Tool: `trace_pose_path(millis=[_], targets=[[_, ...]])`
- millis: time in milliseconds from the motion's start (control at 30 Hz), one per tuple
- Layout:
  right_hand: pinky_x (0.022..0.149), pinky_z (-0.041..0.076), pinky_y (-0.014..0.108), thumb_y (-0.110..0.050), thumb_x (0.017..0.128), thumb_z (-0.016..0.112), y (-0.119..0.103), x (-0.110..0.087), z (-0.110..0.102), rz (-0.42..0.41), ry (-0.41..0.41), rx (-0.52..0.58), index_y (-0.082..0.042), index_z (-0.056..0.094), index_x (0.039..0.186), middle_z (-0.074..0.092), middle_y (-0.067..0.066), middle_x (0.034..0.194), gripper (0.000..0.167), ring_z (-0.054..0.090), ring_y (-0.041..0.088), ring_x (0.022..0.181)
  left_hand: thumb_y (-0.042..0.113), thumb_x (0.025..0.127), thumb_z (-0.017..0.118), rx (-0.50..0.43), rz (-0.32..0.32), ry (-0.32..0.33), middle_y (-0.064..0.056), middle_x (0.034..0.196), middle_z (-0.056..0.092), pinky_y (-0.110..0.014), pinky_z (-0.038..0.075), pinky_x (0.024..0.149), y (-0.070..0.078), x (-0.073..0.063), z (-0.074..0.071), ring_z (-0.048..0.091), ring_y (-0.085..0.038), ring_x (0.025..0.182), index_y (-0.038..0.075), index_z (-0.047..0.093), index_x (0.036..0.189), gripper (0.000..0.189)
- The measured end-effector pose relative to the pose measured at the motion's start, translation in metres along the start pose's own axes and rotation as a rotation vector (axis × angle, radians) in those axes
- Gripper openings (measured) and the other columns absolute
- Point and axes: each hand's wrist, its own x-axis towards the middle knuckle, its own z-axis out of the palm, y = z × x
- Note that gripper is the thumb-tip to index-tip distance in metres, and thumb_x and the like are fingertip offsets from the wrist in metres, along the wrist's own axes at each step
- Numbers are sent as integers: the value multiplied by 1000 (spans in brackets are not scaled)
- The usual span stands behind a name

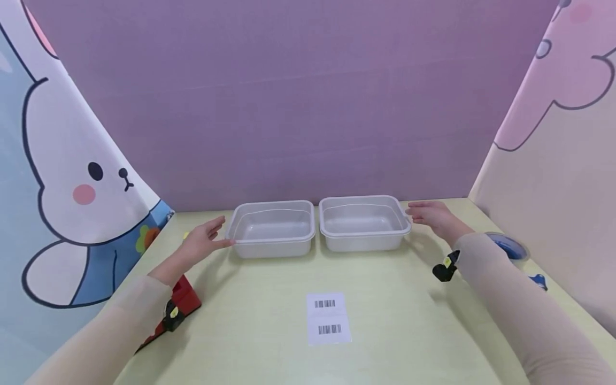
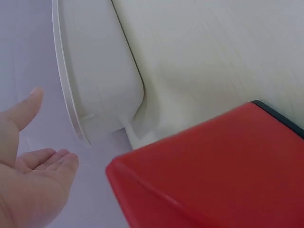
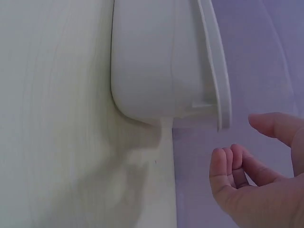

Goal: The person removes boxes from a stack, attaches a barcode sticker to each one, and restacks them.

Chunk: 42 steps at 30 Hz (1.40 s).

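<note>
Left fingers [image 1: 217, 221]: thumb well apart from the loosely bent fingertips, nothing held; just beside the outer rim of the left tub [image 1: 274, 249], a gap showing in the left wrist view.
Right fingers [image 1: 417, 205]: loosely bent, thumb apart from them, nothing held; near the outer rim of the right tub [image 1: 363, 244], also with a gap in the wrist view.
Pair of tubs: white, upright, side by side at frame centre, narrowly apart.
Step in hand: probably positioning the pair; whether at its start or its end, I cannot tell.
Next move: calls for closing on both outer rims if the tubs need shifting; otherwise drawing back without knocking them.
Desk [image 1: 260, 326]: pale, bearing both tubs near its far edge.
Barcode sheet [image 1: 328, 316]: flat, lower centre.
Red box [image 1: 190, 295]: lower left, partly hidden.
</note>
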Motion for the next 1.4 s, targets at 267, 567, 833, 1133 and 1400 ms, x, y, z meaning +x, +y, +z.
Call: trace_pose_path(millis=[267,567,833,1133,1400], targets=[[100,50,25,-16,99,54,-14,-11,4,-84,16,-34,11,33,144,40,25,144,57,57,-4,89,32,93,65,49,59,3,-23,157,24,-53,36,110,12,-14,6,29,-46,140,5,19,154,81],[107,46,33,-16,98,55,-35,-31,18,-161,-47,-36,9,35,143,40,27,146,55,56,-7,92,27,90,70,92,208,1,-21,158,22,-54,35,111,35,-26,19,29,-45,141,5,18,154,86],[103,48,29,-19,96,60,-49,-43,33,-202,-78,-48,4,46,138,55,15,134,51,60,-6,91,27,86,74,68,290,-43,-15,160,23,-54,33,114,52,-31,40,32,-45,139,6,22,154,87],[93,47,19,-17,94,62,-57,-60,54,-207,-146,-48,1,49,137,66,-6,116,48,58,-4,97,24,80,80,52,342,-104,-17,156,32,-50,35,113,71,-38,66,38,-42,137,6,30,151,89],[90,47,13,-16,93,64,-60,-78,77,-253,-179,-60,1,53,134,67,-2,115,46,59,-3,100,30,77,81,120,344,-171,-14,154,36,-49,33,115,80,-39,97,38,-35,139,6,32,150,91]])
